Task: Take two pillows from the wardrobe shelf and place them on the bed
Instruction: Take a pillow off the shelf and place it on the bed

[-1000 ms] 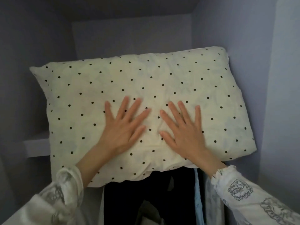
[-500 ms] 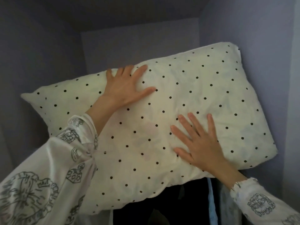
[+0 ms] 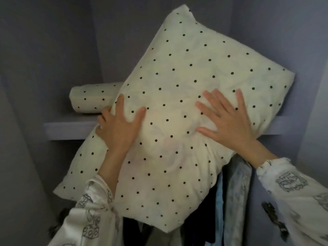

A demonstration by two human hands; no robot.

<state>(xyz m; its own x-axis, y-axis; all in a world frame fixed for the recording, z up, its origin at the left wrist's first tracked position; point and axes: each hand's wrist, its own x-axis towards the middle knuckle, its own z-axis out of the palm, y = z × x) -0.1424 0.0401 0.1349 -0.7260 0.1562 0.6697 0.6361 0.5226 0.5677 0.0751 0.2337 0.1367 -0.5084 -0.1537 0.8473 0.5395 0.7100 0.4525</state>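
Note:
A cream pillow with black dots (image 3: 179,82) stands tilted, half pulled off the wardrobe shelf (image 3: 71,128), its lower end hanging below the shelf edge. My left hand (image 3: 119,126) grips its left edge, fingers curled round behind and thumb on the front. My right hand (image 3: 225,118) lies flat on the pillow's front with fingers spread. A second pillow of the same fabric (image 3: 92,98) lies on the shelf behind, at the left, mostly hidden by the first.
The wardrobe's grey walls close in on the left and right. Below the shelf hang dark and blue clothes (image 3: 229,201). A metal hinge (image 3: 275,221) shows at the lower right on the wardrobe side.
The pillow has tipped steeply and slid off the shelf toward me, uncovering the second pillow behind. My left hand moved from the pillow's top face down to grip its left edge.

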